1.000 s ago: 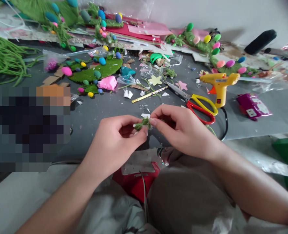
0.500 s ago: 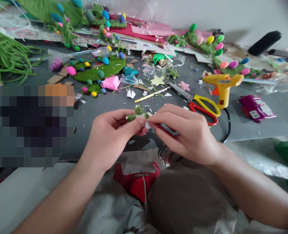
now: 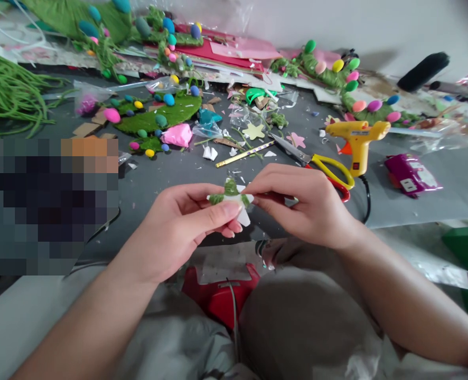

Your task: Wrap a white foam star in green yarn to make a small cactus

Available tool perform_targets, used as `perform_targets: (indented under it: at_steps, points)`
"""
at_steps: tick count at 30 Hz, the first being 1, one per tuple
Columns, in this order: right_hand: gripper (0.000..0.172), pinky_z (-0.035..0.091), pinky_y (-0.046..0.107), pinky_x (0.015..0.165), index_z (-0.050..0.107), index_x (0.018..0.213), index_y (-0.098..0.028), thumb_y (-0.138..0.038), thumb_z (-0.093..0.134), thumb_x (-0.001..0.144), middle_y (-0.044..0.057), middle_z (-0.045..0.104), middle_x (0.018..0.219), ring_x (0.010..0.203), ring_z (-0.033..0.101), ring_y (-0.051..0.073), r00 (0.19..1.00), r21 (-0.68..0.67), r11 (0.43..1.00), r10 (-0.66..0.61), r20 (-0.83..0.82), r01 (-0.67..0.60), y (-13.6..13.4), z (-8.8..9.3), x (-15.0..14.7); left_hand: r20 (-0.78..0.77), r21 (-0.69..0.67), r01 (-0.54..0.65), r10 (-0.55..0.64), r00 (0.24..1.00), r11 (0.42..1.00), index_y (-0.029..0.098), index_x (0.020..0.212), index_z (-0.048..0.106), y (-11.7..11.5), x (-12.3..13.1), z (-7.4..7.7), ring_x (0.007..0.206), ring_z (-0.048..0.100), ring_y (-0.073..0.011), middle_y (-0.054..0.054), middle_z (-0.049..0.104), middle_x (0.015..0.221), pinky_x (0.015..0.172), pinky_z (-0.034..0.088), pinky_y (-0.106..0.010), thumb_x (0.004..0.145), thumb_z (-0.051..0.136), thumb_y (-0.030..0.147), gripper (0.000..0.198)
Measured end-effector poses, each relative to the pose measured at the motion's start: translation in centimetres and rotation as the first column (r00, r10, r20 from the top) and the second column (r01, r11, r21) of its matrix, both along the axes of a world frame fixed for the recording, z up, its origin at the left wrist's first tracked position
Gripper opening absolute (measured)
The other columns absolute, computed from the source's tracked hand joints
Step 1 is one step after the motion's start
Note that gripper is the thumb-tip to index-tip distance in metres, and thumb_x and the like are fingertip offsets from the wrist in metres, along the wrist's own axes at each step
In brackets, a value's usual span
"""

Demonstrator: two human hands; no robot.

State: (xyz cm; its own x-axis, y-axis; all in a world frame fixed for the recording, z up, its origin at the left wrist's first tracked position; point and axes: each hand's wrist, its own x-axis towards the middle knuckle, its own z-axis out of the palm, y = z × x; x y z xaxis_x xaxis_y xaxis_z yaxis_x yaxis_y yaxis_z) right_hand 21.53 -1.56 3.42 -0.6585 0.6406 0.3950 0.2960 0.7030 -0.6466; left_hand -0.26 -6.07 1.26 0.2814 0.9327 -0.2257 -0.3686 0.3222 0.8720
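Note:
A small white star cut-out (image 3: 243, 216) is pinched between the thumb and fingers of my left hand (image 3: 194, 216). Green yarn (image 3: 230, 187) is wound round several of its points, while the lower right point shows bare white. My right hand (image 3: 297, 198) is closed in a pinch at the star's right point. Whatever lies between those fingertips is too small and hidden to make out. Beyond my right hand are scissors (image 3: 329, 166) with one yellow and one red handle, partly covered by the hand.
A yellow glue gun (image 3: 358, 140) and a purple packet (image 3: 410, 174) lie at the right. Behind my hands are a pencil (image 3: 244, 154), a yellow paper star (image 3: 253, 131), a pink bundle (image 3: 177, 135) and a green leaf shape (image 3: 160, 113). Green cords (image 3: 12, 95) heap at the left.
The star has turned and tilted in my left hand, so more of its face and its bare white point show. My right fingers have shifted slightly on its right side.

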Motion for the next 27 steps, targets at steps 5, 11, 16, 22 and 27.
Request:
perform_targets:
  at_steps: [5, 11, 16, 22, 27]
  points:
    - [0.02, 0.05, 0.029, 0.073, 0.07, 0.104, -0.015, -0.013, 0.05, 0.1, 0.009, 0.07, 0.099, 0.087, 0.064, 0.016, 0.988, 0.08, 0.994, 0.059, 0.144, -0.071, 0.6, -0.2, 0.6, -0.286, 0.016, 0.063, -0.056, 0.957, 0.998, 0.021, 0.08, 0.08, -0.2, 0.2, 0.4, 0.066, 0.071, -0.0111, -0.001, 0.076, 0.071, 0.061, 0.057, -0.014, 0.082, 0.083, 0.024, 0.004]
    - [0.015, 0.046, 0.027, 0.069, 0.073, 0.091, -0.016, -0.011, 0.058, 0.092, 0.004, 0.069, 0.084, 0.076, 0.061, 0.014, 0.974, 0.056, 0.994, -0.1, 0.206, 0.09, -0.6, 0.3, -0.3, -0.534, 0.037, 0.057, -0.028, 0.845, 0.998, 0.023, 0.089, 0.081, -0.1, 0.5, 0.4, 0.068, 0.072, -0.0137, 0.0, 0.078, 0.075, 0.059, 0.055, -0.017, 0.079, 0.084, 0.031, 0.013]
    - [0.011, 0.042, 0.023, 0.06, 0.072, 0.078, -0.017, -0.009, 0.065, 0.081, -0.003, 0.063, 0.066, 0.061, 0.052, 0.009, 0.952, -0.18, 0.944, -0.242, 0.189, 0.275, -1.7, 0.8, -1.3, -0.62, 0.125, 0.044, 0.044, 0.783, 0.991, 0.022, 0.095, 0.081, -0.2, 0.8, 0.2, 0.069, 0.071, -0.017, -0.002, 0.078, 0.077, 0.058, 0.054, -0.022, 0.079, 0.082, 0.032, 0.018]
    - [0.01, 0.045, 0.023, 0.063, 0.07, 0.083, -0.016, -0.011, 0.062, 0.087, -0.001, 0.065, 0.074, 0.066, 0.054, 0.01, 0.972, -0.137, 0.966, -0.206, 0.111, 0.22, -2.0, 0.5, -1.6, -0.524, 0.169, -0.095, 0.171, 0.835, 0.981, 0.019, 0.09, 0.081, -0.1, 1.0, -0.3, 0.068, 0.07, -0.0177, -0.003, 0.078, 0.078, 0.059, 0.055, -0.025, 0.074, 0.087, 0.028, 0.02]
    - [0.017, 0.053, 0.027, 0.073, 0.07, 0.098, -0.022, -0.012, 0.055, 0.097, 0.004, 0.07, 0.093, 0.082, 0.064, 0.014, 0.989, 0.134, 0.986, -0.115, 0.096, 0.102, -2.4, 0.9, -0.9, -0.142, 0.037, -0.157, 0.16, 0.977, 0.987, 0.021, 0.09, 0.082, 0.0, 0.7, -0.1, 0.073, 0.074, -0.0165, -0.004, 0.08, 0.085, 0.072, 0.063, -0.027, 0.075, 0.088, 0.024, 0.017]
